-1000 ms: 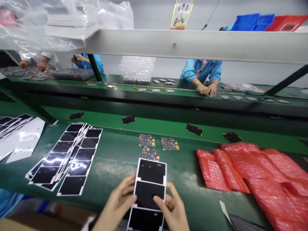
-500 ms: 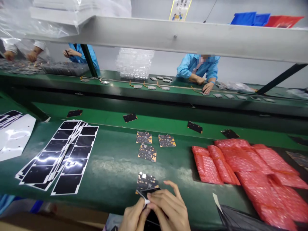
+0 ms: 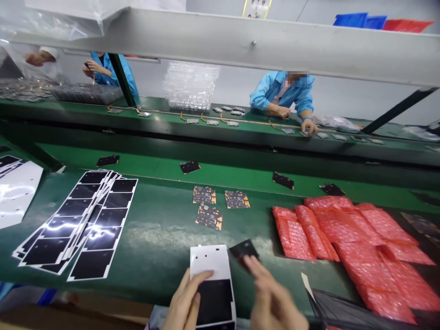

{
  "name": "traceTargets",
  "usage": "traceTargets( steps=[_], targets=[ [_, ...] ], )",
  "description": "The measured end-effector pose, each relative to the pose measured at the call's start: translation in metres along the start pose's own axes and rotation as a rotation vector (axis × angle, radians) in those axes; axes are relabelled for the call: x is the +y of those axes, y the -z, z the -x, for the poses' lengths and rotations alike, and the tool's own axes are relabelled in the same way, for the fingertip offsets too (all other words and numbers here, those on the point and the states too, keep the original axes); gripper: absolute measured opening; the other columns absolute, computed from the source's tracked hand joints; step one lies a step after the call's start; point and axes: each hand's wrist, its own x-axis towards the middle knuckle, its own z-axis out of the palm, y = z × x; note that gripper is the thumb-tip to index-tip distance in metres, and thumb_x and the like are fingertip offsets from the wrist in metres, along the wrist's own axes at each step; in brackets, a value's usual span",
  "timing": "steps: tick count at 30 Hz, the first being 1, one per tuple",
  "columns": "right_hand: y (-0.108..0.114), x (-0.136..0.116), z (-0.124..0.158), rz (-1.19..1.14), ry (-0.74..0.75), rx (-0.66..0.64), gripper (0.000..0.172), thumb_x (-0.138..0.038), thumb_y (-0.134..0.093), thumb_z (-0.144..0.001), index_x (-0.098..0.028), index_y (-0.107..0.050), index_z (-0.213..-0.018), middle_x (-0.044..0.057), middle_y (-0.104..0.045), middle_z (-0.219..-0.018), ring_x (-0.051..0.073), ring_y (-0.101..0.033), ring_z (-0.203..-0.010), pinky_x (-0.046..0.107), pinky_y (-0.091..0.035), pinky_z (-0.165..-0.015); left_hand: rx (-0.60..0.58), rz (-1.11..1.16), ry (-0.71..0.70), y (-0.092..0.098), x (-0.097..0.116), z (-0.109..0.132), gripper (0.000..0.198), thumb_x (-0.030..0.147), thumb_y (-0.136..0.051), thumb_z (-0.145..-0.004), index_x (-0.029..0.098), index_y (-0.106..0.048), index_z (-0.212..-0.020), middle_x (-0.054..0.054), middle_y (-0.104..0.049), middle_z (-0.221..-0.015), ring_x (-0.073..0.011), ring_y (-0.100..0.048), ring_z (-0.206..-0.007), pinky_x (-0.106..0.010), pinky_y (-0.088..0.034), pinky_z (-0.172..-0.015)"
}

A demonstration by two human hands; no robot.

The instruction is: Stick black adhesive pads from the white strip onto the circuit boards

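My left hand (image 3: 185,305) presses down on a white backing strip (image 3: 213,263) whose top square is bare white, with a black square sticker below it. My right hand (image 3: 275,300) is blurred and pinches a peeled black sticker (image 3: 243,250) just right of the strip, above the green table. Three small orange and black circuit boards (image 3: 209,215) lie further out on the table.
A fanned stack of black sticker sheets (image 3: 79,224) lies to the left. Red bubble-wrap bags (image 3: 343,233) are piled at the right. Black pieces (image 3: 283,179) ride the green conveyor belt beyond. People in blue coats (image 3: 283,94) work across it, beside clear stacked trays (image 3: 190,87).
The strip has come back into view flat on the table with its top square empty. My right hand has lifted the black sticker off to the right. The view tilted slightly upward.
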Motion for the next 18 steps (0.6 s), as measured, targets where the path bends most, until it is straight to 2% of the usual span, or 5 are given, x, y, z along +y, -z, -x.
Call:
traceTargets(
  steps=[3, 5, 10, 14, 18],
  targets=[
    [-0.034, -0.011, 0.007, 0.061, 0.537, -0.145, 0.028, -0.032, -0.063, -0.1, -0.033, -0.073, -0.126, 0.003, -0.08, -0.111, 0.031, -0.074, -0.111, 0.053, -0.056, -0.107, 0.011, 0.018, -0.014, 0.01, -0.002, 0.003, 0.042, 0.049, -0.053, -0.099, 0.029, -0.069, -0.132, -0.01, -0.062, -0.143, -0.0305, -0.052, -0.139, -0.043, -0.038, -0.12],
    [-0.042, -0.015, 0.002, 0.069, 0.634, -0.212, 0.04, -0.046, -0.056, -0.102, -0.031, -0.065, -0.138, 0.007, -0.077, -0.119, 0.032, -0.069, -0.12, 0.058, -0.047, -0.114, 0.073, 0.011, 0.007, 0.018, -0.007, 0.007, 0.04, 0.05, -0.058, -0.097, 0.03, -0.071, -0.13, -0.01, -0.061, -0.144, -0.0315, -0.051, -0.14, -0.045, -0.038, -0.12],
    [-0.013, -0.017, -0.03, -0.097, 0.322, -0.295, 0.05, -0.063, -0.056, -0.096, -0.03, -0.07, -0.131, 0.011, -0.076, -0.122, 0.031, -0.071, -0.117, 0.048, -0.057, -0.103, 0.136, -0.021, 0.02, 0.036, -0.02, 0.019, 0.039, 0.044, -0.063, -0.096, 0.031, -0.069, -0.133, -0.008, -0.052, -0.153, -0.0291, -0.045, -0.145, -0.041, -0.03, -0.123],
    [-0.007, -0.018, -0.046, -0.134, -0.068, -0.454, 0.044, -0.058, -0.077, -0.085, -0.027, -0.078, -0.115, 0.01, -0.079, -0.107, 0.027, -0.075, -0.098, 0.036, -0.061, -0.088, 0.024, -0.062, -0.043, 0.04, -0.015, 0.014, 0.036, 0.037, -0.056, -0.1, 0.031, -0.07, -0.132, -0.007, -0.048, -0.157, -0.0282, -0.041, -0.147, -0.041, -0.025, -0.124],
    [-0.019, -0.02, -0.051, -0.199, -0.224, -0.561, 0.038, -0.059, -0.081, -0.078, -0.021, -0.081, -0.08, 0.004, -0.077, -0.076, 0.022, -0.072, -0.075, 0.029, -0.057, -0.075, -0.14, -0.134, -0.1, 0.044, 0.002, -0.003, 0.038, 0.031, -0.047, -0.102, 0.03, -0.071, -0.131, -0.009, -0.051, -0.152, -0.0282, -0.038, -0.149, -0.038, -0.03, -0.122]
  ],
)
